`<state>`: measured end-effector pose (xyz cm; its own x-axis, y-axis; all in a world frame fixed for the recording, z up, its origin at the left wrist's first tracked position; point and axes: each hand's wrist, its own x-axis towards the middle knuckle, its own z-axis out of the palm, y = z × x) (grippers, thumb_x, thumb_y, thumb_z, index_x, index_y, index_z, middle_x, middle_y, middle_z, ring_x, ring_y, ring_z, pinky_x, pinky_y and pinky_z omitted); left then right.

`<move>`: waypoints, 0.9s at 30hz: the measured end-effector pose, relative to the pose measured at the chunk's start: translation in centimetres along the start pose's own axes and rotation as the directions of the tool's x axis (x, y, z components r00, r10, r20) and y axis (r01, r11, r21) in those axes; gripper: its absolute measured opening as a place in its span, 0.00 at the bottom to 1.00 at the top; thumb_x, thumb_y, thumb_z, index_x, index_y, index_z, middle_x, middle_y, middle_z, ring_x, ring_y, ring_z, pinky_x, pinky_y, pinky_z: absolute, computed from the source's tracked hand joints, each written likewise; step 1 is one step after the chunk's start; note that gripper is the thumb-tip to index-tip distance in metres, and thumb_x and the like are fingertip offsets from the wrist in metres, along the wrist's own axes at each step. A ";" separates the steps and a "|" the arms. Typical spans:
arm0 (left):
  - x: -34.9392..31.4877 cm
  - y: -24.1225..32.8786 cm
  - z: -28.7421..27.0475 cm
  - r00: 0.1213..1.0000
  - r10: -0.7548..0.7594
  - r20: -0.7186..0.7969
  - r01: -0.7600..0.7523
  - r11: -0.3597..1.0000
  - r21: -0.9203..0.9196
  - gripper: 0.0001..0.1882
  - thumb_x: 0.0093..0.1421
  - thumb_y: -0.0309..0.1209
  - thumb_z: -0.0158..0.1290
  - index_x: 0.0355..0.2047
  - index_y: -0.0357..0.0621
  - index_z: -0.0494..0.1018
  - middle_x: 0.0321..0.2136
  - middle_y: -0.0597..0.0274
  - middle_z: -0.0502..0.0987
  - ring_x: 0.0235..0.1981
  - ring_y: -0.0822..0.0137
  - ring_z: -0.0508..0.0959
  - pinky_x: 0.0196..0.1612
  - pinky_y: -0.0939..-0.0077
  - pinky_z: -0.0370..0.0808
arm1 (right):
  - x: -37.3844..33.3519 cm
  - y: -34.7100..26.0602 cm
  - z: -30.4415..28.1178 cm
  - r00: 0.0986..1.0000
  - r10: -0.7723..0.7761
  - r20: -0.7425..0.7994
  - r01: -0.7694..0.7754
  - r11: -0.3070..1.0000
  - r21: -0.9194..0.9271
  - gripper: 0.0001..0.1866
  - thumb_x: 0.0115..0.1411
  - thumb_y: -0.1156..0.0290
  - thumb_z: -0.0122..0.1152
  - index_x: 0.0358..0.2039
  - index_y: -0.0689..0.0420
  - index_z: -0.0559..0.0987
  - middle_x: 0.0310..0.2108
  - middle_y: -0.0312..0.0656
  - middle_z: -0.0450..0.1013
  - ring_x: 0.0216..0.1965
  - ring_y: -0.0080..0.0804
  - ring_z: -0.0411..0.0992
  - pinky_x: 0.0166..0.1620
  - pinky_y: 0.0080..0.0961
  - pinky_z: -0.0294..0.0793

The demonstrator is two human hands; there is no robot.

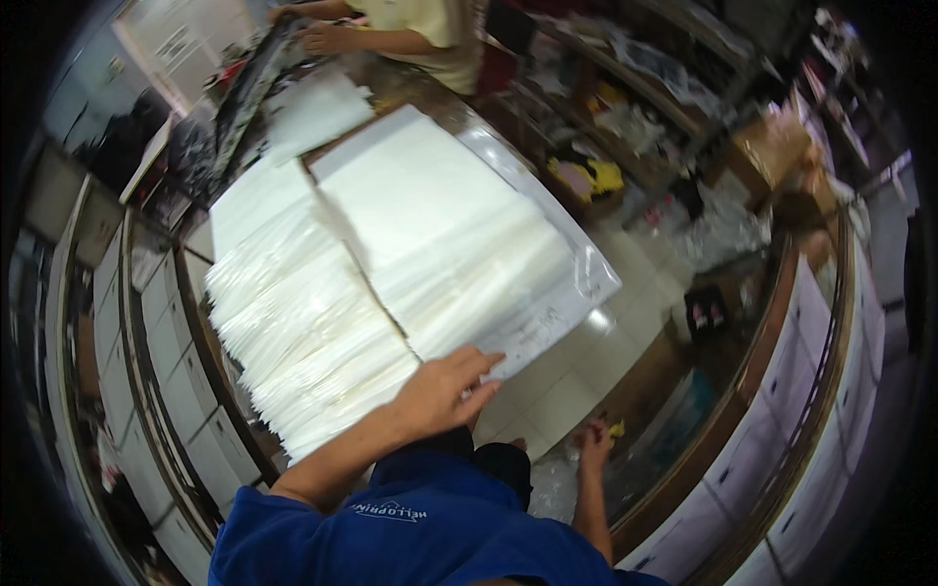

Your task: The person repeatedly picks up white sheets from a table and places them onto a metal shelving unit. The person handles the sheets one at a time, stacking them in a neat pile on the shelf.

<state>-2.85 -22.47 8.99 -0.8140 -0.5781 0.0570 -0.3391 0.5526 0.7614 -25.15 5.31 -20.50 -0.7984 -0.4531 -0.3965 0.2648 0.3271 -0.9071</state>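
Observation:
My left hand [447,393] reaches over the near corner of a table, fingers apart and nothing in them. It is beside the near edge of a wide pile of white sheets [322,322], whose layers are fanned out along the left side. To the right of that pile lies a second stack of white sheets [410,186], smooth at the far end and rippled nearer me. Low at my right side, my right hand [592,445] has its fingers curled together. A small yellow thing [616,430] shows at its fingertips; whether they grip it is unclear.
The grey tabletop [532,337] shows along the right of the sheets. Across the table another person's hand [327,39] works at a dark frame [239,107]. Racks with white panels [200,381] stand left, more panels [743,479] right. A cardboard box [767,156] sits far right.

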 end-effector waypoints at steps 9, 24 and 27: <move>-1.9 -3.9 -10.7 0.940 -0.032 -0.339 0.087 0.985 0.148 0.16 0.57 0.30 0.56 0.44 0.38 0.73 0.31 0.55 0.75 0.26 0.63 0.78 0.30 0.70 0.75 | -5.3 8.1 -3.3 0.880 0.475 0.013 -0.459 0.856 -0.238 0.12 0.59 0.71 0.52 0.40 0.66 0.73 0.32 0.48 0.72 0.33 0.38 0.71 0.33 0.31 0.74; 1.7 -10.4 -16.4 0.873 0.002 -0.488 0.236 0.874 0.425 0.21 0.55 0.36 0.57 0.45 0.36 0.71 0.45 0.52 0.71 0.46 0.55 0.73 0.47 0.63 0.72 | -8.7 7.0 -2.1 0.879 0.477 -0.022 -0.477 0.877 -0.065 0.13 0.62 0.71 0.48 0.45 0.63 0.68 0.39 0.48 0.69 0.36 0.41 0.75 0.33 0.33 0.76; 4.1 -13.2 -18.1 0.855 0.034 -0.517 0.273 0.819 0.505 0.26 0.52 0.37 0.59 0.48 0.34 0.68 0.49 0.46 0.67 0.51 0.48 0.68 0.50 0.59 0.71 | -8.7 8.5 -1.2 0.894 0.447 0.029 -0.444 0.893 -0.075 0.13 0.62 0.71 0.49 0.45 0.62 0.68 0.37 0.47 0.69 0.34 0.40 0.75 0.32 0.31 0.75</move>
<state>6.82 -43.01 10.92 -0.4636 -0.7860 0.4091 -0.7378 0.5981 0.3130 -16.56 13.03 -24.56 -0.5795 -0.2827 -0.7644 0.5505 0.5558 -0.6229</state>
